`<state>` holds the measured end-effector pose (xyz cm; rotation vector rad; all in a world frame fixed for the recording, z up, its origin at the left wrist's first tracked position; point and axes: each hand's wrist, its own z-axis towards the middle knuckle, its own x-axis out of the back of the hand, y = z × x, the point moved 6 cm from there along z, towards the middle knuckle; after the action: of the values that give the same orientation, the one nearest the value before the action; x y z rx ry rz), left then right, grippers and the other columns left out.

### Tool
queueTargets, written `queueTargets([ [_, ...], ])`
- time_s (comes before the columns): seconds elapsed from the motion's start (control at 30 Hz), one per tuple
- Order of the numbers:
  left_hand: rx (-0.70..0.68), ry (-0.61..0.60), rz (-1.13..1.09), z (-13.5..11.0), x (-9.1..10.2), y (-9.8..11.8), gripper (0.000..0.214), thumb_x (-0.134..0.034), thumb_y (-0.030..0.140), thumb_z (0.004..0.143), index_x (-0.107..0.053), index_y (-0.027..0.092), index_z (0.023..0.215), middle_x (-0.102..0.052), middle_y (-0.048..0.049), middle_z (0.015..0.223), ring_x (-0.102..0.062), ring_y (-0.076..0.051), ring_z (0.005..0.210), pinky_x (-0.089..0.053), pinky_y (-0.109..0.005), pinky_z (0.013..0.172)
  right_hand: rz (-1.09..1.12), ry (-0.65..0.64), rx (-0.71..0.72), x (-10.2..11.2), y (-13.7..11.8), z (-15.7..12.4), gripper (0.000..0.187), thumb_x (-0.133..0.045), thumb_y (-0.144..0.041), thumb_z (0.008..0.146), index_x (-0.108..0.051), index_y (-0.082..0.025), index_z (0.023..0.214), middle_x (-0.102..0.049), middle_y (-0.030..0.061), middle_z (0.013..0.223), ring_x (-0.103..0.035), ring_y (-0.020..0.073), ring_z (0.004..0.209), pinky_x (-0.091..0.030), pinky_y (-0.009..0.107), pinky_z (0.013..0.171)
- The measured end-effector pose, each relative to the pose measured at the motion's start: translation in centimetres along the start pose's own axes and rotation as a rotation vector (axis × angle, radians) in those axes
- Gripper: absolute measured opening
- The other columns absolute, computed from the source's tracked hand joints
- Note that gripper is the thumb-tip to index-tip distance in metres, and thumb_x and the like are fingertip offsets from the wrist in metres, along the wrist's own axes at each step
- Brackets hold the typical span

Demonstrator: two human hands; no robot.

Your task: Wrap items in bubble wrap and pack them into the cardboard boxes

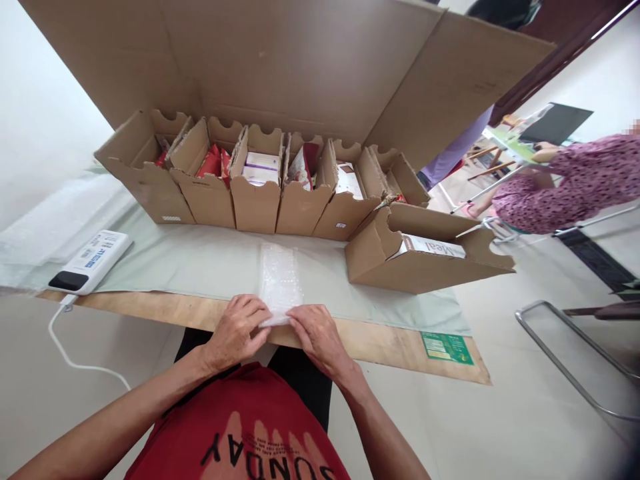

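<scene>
A narrow piece of clear bubble wrap lies flat on the pale green cloth, close to the table's front edge. My left hand pinches its near left corner between thumb and fingers. At the near right corner, my right hand grips the same piece, thumb and fingertips closed on it. The near end looks bunched or folded between the two hands. Whether anything is wrapped inside cannot be made out.
Several cardboard bins stand in a row behind, holding red packets and small boxes. Another bin with a white box sits right. A white power bank with a cable lies left. A seated person is at the far right.
</scene>
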<state>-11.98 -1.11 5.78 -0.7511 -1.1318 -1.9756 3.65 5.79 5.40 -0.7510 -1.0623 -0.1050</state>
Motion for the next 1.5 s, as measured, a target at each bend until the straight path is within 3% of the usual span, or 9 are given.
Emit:
queueTargets([
  [0.37, 0.526, 0.016, -0.249, 0.2, -1.3, -4.1, 0.024, -0.057, 0.029, 0.09, -0.069, 0.017, 0.108, -0.065, 0.0008, 0.071, -0.062, -0.017, 0.067, -0.049, -0.028, 0.065, 0.238, 0.173, -0.32, -1.2, 3.2, 0.1, 0.045, -0.058, -0.033, 0.096, -0.054, -0.021, 0.14, -0.072, 0.0102, 0.116, -0.07, 0.0222, 0.091, -0.057, 0.037, 0.083],
  [0.5, 0.513, 0.005, -0.095, 0.7, -1.7, -4.7, 0.027, -0.058, 0.025, 0.091, -0.067, 0.018, 0.115, -0.065, 0.002, 0.071, -0.062, -0.016, 0.065, -0.05, -0.028, 0.067, -0.059, 0.333, -0.133, 0.1, 1.3, 0.1, 0.034, -0.056, -0.029, 0.099, -0.059, -0.019, 0.131, -0.066, 0.016, 0.127, -0.065, 0.0282, 0.11, -0.052, 0.044, 0.091],
  [0.63, 0.391, 0.049, 0.086, 1.3, -1.6, -4.3, 0.028, -0.058, 0.021, 0.091, -0.066, 0.017, 0.118, -0.069, -0.0075, 0.098, -0.067, -0.021, 0.083, -0.053, -0.032, 0.075, -0.179, 0.119, 0.088, -0.7, -0.8, 0.6, 0.034, -0.058, -0.017, 0.094, -0.062, -0.019, 0.128, -0.067, 0.0142, 0.131, -0.057, 0.0326, 0.126, -0.045, 0.049, 0.099],
  [0.83, 0.126, 0.028, -0.033, 1.0, -0.4, -2.5, 0.023, -0.061, 0.027, 0.092, -0.068, 0.018, 0.113, -0.07, -0.0116, 0.117, -0.063, -0.027, 0.109, -0.051, -0.042, 0.094, 0.055, 0.042, -0.016, -0.5, 0.6, 1.7, 0.026, -0.055, -0.019, 0.099, -0.066, -0.021, 0.122, -0.077, 0.0065, 0.111, -0.069, 0.0219, 0.097, -0.049, 0.038, 0.09],
  [0.93, 0.236, -0.029, -0.066, 1.4, -0.8, -3.6, 0.024, -0.058, 0.024, 0.093, -0.068, 0.019, 0.114, -0.075, -0.0064, 0.098, -0.068, -0.022, 0.091, -0.054, -0.038, 0.086, 0.055, 0.056, -0.122, -0.3, 1.5, 2.1, 0.028, -0.055, -0.026, 0.099, -0.065, -0.022, 0.126, -0.076, 0.0068, 0.115, -0.069, 0.0223, 0.094, -0.051, 0.037, 0.087],
  [1.07, 0.402, -0.005, 0.003, 3.2, -1.9, -5.8, 0.029, -0.061, 0.026, 0.091, -0.067, 0.02, 0.119, -0.074, -0.0078, 0.11, -0.069, -0.023, 0.097, -0.055, -0.035, 0.089, -0.161, 0.184, -0.115, 0.1, 1.0, 2.0, 0.033, -0.059, -0.028, 0.097, -0.064, -0.018, 0.128, -0.066, 0.016, 0.132, -0.06, 0.0307, 0.117, -0.046, 0.045, 0.095],
  [1.2, 0.457, 0.035, 0.029, 4.2, -2.2, -6.6, 0.032, -0.058, 0.032, 0.094, -0.065, 0.017, 0.121, -0.069, -0.0103, 0.107, -0.068, -0.023, 0.091, -0.055, -0.037, 0.085, -0.218, 0.052, 0.002, -1.7, 0.3, 2.4, 0.036, -0.064, -0.022, 0.092, -0.063, -0.02, 0.129, -0.064, 0.0136, 0.135, -0.058, 0.0309, 0.12, -0.045, 0.046, 0.097],
  [1.37, 0.694, 0.192, -0.392, 1.8, -0.9, -6.8, 0.053, -0.06, 0.044, 0.09, -0.054, 0.015, 0.135, -0.063, -0.0137, 0.12, -0.066, -0.022, 0.096, -0.057, -0.036, 0.079, -0.016, 0.158, -0.164, -1.2, 2.1, 3.6, 0.027, -0.051, -0.017, 0.097, -0.068, -0.02, 0.118, -0.073, 0.0112, 0.117, -0.065, 0.0261, 0.108, -0.049, 0.042, 0.093],
  [1.5, 0.903, 0.12, -0.958, 0.7, -2.3, -5.8, 0.081, -0.067, 0.04, 0.082, -0.033, 0.013, 0.151, -0.063, -0.0178, 0.129, -0.068, -0.025, 0.111, -0.055, -0.042, 0.097, 0.36, 0.228, -0.322, -0.8, 2.5, 3.0, 0.024, -0.052, -0.026, 0.096, -0.071, -0.022, 0.112, -0.075, 0.008, 0.108, -0.068, 0.0241, 0.102, -0.052, 0.038, 0.092],
])
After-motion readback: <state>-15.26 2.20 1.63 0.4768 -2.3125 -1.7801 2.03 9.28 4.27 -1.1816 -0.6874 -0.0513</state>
